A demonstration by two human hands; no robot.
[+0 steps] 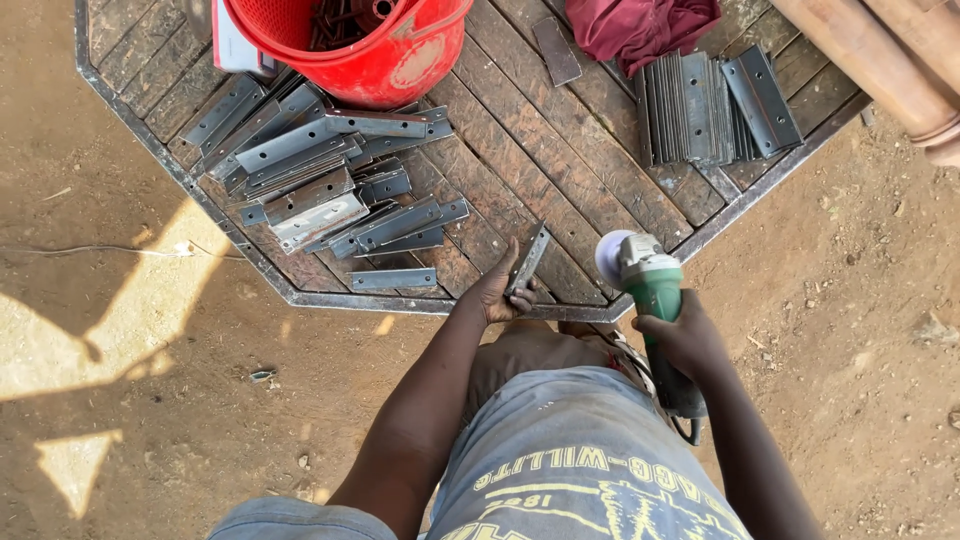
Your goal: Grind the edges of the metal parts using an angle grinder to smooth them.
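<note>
seen from above, a person's left hand [497,290] has its fingers clamped on a flat metal bracket [528,260], propped tilted at the near edge of a wooden table [560,150]. the right hand [680,335] grips a green angle grinder [650,285] just beside it (disc facing the bracket). loose brackets [320,170] lie piled to the left, below a red bucket [370,45].

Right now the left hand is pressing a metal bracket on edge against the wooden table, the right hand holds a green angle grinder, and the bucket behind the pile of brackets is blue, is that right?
Not quite: the bucket is red, not blue, as the head view shows. The rest holds: the left hand steadies a metal bracket on the wooden table, and the right hand grips the green angle grinder.
</note>
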